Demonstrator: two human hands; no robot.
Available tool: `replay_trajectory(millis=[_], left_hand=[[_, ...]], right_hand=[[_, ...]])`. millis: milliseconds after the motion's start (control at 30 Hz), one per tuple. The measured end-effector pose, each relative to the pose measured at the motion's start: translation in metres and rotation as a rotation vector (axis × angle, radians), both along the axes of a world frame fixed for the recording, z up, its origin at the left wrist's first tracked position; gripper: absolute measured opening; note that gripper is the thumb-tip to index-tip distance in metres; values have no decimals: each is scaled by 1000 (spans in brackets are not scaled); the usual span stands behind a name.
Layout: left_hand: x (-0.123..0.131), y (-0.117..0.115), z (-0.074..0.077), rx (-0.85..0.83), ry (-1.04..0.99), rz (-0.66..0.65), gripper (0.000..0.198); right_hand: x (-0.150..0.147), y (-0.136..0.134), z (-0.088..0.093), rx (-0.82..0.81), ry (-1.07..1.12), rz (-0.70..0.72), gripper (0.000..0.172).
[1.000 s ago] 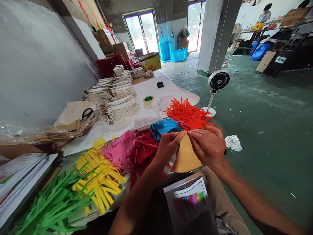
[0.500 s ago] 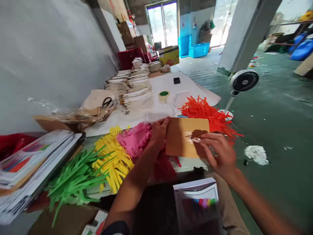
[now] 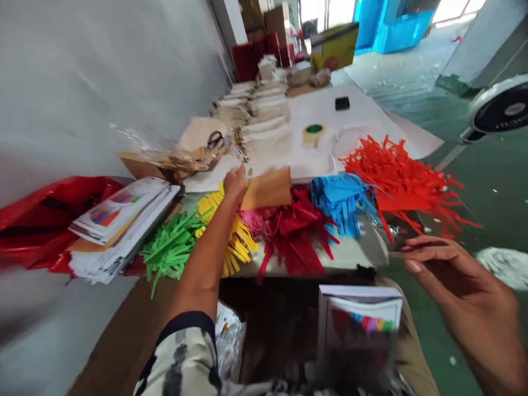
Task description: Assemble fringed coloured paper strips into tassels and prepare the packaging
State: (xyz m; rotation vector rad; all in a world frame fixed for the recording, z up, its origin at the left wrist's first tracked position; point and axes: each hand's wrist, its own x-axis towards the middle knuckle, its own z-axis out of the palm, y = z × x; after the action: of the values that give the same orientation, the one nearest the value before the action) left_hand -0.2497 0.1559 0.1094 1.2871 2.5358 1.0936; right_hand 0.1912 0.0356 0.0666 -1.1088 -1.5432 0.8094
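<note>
My left hand is closed on the edge of a flat brown paper envelope or card, held over the yellow and pink fringed paper. Out to the right, past the table's front edge, is my right hand, its thumb and forefinger drawn close together. A shiny clear scrap shows by its fingertips; whether they grip it is unclear. Along the table's near side lie fringed bundles in green, dark red, blue and orange-red.
Paper stacks run along the wall. A tape roll, a black phone-like object and scissors lie beyond. Printed sheets sit at left, a fan at right. A printed package rests on my lap.
My left hand has carried the brown piece leftward, uncovering the dark red and blue fringes. My right hand has come away from it toward the right. The view has turned left and down.
</note>
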Motion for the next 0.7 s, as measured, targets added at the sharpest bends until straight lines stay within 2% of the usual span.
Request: replay_trajectory(millis=[67, 133, 167, 233, 267, 300, 367, 500, 600, 700], left_hand=[[23, -24, -8, 96, 4, -71, 39], [59, -62, -15, 326, -63, -389, 39], [80, -85, -18, 329, -132, -567, 38], [124, -130, -24, 211, -268, -945, 38], [145, -150, -30, 164, -284, -1087, 49], [163, -167, -37, 122, -285, -1153, 60], [193, -190, -54, 94, -292, -1158, 68], [221, -201, -81, 129, -429, -1002, 35], [224, -201, -84, 136, -564, -939, 16], [221, -202, -79, 80, -655, -894, 21]], right_hand=[[1, -9, 0, 14, 15, 44, 9], [5, -16, -4, 0, 13, 66, 9], [9, -19, -7, -19, 13, 71, 9], [15, -25, -15, -49, 32, 82, 10], [18, -28, -19, -58, 48, 100, 12], [20, -31, -23, -61, 65, 128, 15], [21, -37, -32, -52, 81, 190, 22], [15, -46, -49, -75, -29, 271, 44], [12, -50, -57, -84, -101, 256, 42], [10, -52, -60, -56, -97, 234, 34]])
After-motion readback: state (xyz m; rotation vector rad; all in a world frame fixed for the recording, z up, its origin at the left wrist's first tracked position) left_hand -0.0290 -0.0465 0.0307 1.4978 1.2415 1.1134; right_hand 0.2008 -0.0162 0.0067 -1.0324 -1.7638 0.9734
